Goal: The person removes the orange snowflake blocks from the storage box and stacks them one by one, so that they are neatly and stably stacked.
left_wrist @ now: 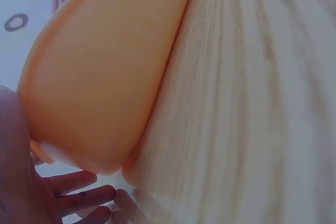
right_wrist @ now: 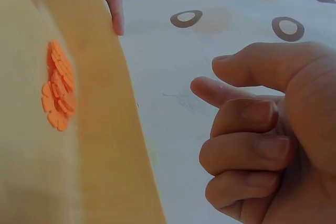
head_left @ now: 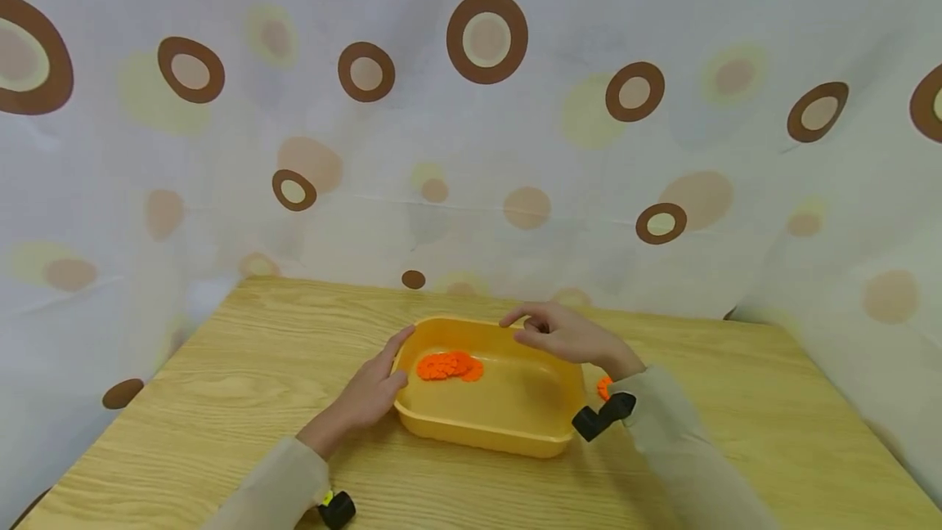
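A yellow plastic basin (head_left: 478, 434) rests on the wooden table. Several orange flower-shaped discs (head_left: 444, 366) lie overlapping on its floor, toward the left end; the right wrist view shows their notched petals (right_wrist: 58, 90). My left hand (head_left: 371, 391) grips the basin's left end, thumb at the rim and fingers along the outside. Over the basin's far right rim is my right hand (head_left: 562, 334), holding nothing. Its index finger reaches out with a gap to the thumb, while the other fingers (right_wrist: 244, 153) curl toward the palm.
Another orange piece (head_left: 604, 388) lies on the table right of the basin, partly hidden by the right wrist. Wood-grain tabletop (head_left: 243, 366) surrounds the basin. A white curtain (head_left: 412, 137) with brown rings hangs behind the table and along its sides.
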Motion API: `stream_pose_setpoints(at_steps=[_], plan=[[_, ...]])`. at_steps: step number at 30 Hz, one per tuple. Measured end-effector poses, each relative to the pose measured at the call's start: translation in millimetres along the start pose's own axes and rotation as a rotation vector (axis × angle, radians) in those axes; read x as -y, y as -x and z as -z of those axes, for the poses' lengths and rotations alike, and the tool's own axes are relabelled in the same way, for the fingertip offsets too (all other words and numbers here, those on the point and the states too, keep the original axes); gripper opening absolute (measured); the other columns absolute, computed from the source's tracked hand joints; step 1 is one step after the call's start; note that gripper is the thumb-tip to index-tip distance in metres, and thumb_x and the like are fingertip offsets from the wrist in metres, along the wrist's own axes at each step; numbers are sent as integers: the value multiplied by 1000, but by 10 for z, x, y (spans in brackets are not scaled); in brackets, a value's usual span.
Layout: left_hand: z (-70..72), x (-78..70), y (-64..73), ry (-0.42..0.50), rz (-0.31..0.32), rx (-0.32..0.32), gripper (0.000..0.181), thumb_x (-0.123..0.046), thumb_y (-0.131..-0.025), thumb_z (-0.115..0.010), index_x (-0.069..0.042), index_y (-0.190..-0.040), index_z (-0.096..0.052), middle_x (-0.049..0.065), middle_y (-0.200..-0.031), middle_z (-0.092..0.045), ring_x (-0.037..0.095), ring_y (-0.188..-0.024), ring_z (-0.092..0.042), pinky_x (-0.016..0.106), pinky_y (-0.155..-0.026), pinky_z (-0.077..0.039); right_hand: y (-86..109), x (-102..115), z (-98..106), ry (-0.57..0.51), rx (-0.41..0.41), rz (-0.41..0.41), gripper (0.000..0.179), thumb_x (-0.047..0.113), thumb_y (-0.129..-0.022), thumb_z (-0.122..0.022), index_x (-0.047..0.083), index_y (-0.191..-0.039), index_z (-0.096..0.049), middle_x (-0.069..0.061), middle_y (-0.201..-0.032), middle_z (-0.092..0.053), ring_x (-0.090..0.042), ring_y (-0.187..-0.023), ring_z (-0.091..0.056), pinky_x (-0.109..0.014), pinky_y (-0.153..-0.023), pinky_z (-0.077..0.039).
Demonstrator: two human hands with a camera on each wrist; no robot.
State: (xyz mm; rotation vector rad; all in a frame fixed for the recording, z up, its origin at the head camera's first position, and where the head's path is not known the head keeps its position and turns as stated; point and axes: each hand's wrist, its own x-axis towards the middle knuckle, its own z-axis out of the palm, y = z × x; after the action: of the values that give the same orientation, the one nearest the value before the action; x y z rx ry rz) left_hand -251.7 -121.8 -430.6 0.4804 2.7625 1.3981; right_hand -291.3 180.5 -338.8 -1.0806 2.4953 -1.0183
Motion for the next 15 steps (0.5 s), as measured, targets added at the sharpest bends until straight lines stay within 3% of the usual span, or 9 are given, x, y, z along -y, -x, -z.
stream_pose_setpoints(at_steps=[15], plan=[[28,3,4,19,-1,14,65,-6,-90,-40,-14,-153,-24,17,-153,-35,36,-136,-38,56,-110,-28,-296,46,-46,5,36,19,30,14,-98,-51,-2,-123,-59,5,-56,-34,-8,-50,-28,-24,-60,-35]])
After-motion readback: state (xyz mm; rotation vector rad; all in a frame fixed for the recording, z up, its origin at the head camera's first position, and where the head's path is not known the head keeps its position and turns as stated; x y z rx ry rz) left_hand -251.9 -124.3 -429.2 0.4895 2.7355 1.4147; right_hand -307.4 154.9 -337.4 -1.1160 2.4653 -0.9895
